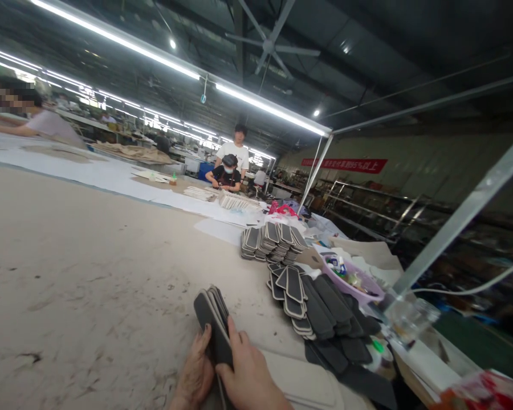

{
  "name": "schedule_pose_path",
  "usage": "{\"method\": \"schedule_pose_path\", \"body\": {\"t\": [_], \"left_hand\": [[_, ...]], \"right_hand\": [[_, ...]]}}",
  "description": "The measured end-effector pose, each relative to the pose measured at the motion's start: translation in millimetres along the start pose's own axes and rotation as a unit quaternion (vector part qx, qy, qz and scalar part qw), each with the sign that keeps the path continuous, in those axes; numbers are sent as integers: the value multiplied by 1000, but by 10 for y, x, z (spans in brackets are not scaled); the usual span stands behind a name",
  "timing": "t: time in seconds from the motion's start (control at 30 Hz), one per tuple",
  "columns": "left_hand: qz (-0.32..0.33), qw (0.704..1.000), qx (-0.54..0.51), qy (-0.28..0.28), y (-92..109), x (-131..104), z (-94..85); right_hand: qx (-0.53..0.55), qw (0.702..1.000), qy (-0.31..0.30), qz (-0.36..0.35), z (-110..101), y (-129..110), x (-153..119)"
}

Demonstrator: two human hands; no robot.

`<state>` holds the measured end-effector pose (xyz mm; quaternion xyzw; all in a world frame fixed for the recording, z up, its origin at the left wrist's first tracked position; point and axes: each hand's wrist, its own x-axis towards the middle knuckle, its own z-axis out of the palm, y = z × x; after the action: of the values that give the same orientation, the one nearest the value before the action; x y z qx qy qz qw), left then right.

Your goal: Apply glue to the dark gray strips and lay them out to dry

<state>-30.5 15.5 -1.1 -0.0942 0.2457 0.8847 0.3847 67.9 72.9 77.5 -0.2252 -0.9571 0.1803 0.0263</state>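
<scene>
Between the left hand [195,367] and the right hand [251,369], a bundle of dark panels [208,316] with pale edges is held on end, tilted, above the pale worktable [98,267]. Both hands are closed about it: the left thumb presses the broad dark face, while the right forefinger lies along the opposite side and the right thumb bears on it lower down. The grip of the remaining left fingers is largely hidden. Just beside the right hand, to its right, lie cream pieces [303,378]. Farther right and forward are a fanned pile of pale-edged panels [293,285] and, next to it, plain dark pieces [331,310]; directly beyond the fanned pile stand stacked panels [271,242]. Right of these piles sits a lilac basket [370,295] of small articles. Well ahead of both hands, a seated person [226,177] works at the table's far side, with a standing person [239,149] behind.
</scene>
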Motion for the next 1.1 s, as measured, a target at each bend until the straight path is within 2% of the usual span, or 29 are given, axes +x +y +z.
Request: {"method": "schedule_pose_path", "body": {"t": [0.1, 0.2, 0.27, 0.37, 0.5, 0.73, 0.9, 1.0, 1.1], "left_hand": [[-18, 998, -48, -39, -6, 45, -43], [-28, 998, -41, -41, -2, 74, -76], [-39, 998, -29, -45, 6, 70, -74], [-48, 997, -12, -51, 21, 46, -41], [-58, 997, 13, -50, 28, 24, 13], [-61, 994, 69, -52, -22, 4, 17], [-69, 989, 112, -65, -10, 40, 32], [-66, 988, 113, -86, 34, 133, 205], [3, 988, 113, -103, 73, 250, 497]], "right_hand": [[-56, 997, 50, -6, -217, 162, 148], [-138, 986, 89, 31, -410, 382, 375], [-174, 981, 68, 58, -444, 554, 523], [-175, 980, 4, 89, -377, 788, 676], [-141, 985, -1, 99, -298, 932, 737], [-91, 993, 21, 72, -403, 947, 651], [13, 995, 88, 40, -530, 803, 528], [89, 991, 101, 3, -560, 644, 460], [146, 986, 81, -25, -531, 498, 435]]}}
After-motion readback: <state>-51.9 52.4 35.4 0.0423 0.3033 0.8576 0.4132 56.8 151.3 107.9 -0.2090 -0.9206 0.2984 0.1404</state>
